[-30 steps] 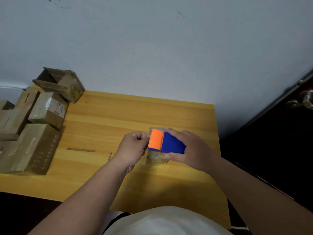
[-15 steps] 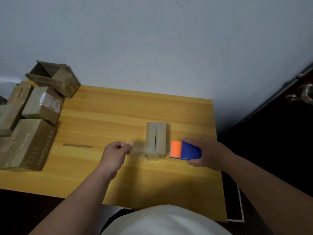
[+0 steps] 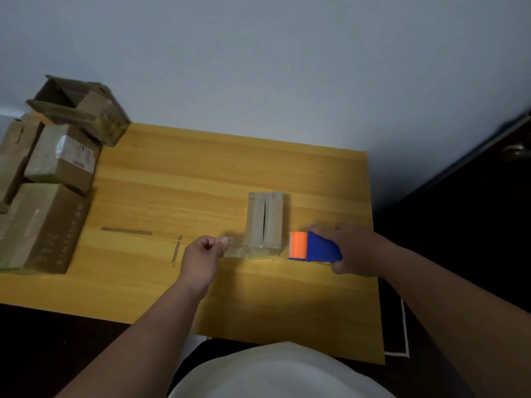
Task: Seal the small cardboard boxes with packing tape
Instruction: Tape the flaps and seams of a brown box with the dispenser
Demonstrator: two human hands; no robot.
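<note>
The hands have drawn apart: left hand point(image 3: 205, 254) pinching the tape end point(image 3: 233, 248), right hand point(image 3: 352, 249) gripping the dispenser point(image 3: 314, 249), small box point(image 3: 265, 222) between, seam unsealed.

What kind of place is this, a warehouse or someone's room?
Probably a room in a home or small office, not a warehouse: a small wooden table against a plain wall, a door with a round knob, and only a few cardboard boxes piled at the table's left.
</note>
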